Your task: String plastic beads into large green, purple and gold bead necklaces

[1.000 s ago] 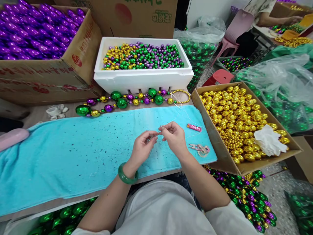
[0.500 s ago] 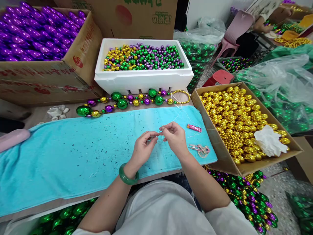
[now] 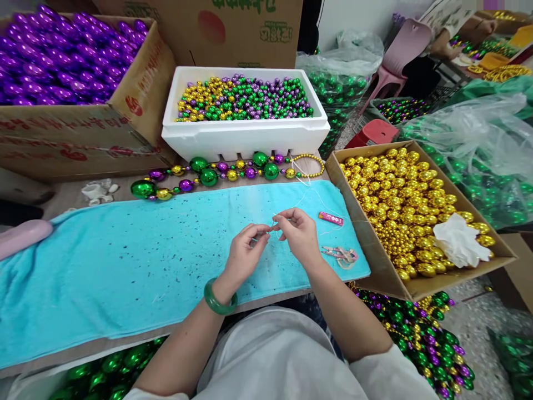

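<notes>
Turquoise terry towel (image 3: 125, 261) covers our bench; over its right end our left hand (image 3: 245, 253) and right hand (image 3: 297, 236) pinch a thin white thread (image 3: 310, 191) between closed fingertips. It trails to the strand of green, gold and purple beads (image 3: 216, 173) along the bench's far edge.

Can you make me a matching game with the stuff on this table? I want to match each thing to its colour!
Things:
1. towel
2. bracelet on the left wrist
3. beads in the open cardboard box on the right
4. foam box

Colours:
A. gold
B. white
C. turquoise
D. green

Pairs: 1-C, 2-D, 3-A, 4-B
</notes>
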`<state>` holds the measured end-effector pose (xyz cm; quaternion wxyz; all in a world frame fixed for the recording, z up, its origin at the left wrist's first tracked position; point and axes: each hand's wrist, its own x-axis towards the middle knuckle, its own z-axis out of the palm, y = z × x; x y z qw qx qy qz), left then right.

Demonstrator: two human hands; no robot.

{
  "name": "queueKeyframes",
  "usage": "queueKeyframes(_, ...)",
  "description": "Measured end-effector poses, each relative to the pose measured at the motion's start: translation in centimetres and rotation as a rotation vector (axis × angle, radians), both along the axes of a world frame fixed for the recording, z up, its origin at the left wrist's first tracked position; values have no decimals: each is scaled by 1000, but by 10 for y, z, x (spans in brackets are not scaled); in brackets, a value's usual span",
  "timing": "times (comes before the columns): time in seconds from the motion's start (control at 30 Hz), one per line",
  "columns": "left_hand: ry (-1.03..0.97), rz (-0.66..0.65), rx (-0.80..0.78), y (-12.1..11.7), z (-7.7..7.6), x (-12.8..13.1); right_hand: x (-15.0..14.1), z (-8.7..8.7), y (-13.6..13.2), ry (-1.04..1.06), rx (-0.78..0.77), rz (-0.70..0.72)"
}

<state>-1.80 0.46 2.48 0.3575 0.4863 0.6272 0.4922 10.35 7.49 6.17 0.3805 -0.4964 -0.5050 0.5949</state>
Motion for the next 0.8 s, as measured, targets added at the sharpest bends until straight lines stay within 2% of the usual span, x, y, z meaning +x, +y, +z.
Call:
queueKeyframes(0.13, 124, -24, 48, 0, 2, -1, 1, -7, 5, -38, 25, 58)
queueKeyframes(0.27, 356, -76, 80, 0, 6, -1, 0, -16, 14, -180, 194, 91)
queueKeyframes(0.33, 487, -132, 81, 2, 9, -2, 3, -14, 20, -195, 297, 70)
queueKeyframes(0.4, 609, -194, 57, 3, 12, -4, 12, -3, 29, -123, 307, 46)
queueKeyframes(0.47, 709, -228, 21, 6, 16, -8, 31, 17, 42, -5, 226, 21)
queueKeyframes(0.53, 772, -231, -9, 9, 20, -12, 57, 45, 58, 98, 153, -28)
queueKeyframes(0.63, 809, -228, -46, 14, 21, -17, 105, 95, 80, 204, 186, -177)
queueKeyframes(0.73, 813, -206, -65, 21, 19, -17, 154, 141, 96, 291, 384, -412)
queueKeyframes(0.8, 817, -204, -75, 27, 18, -14, 185, 164, 103, 190, 537, -483)
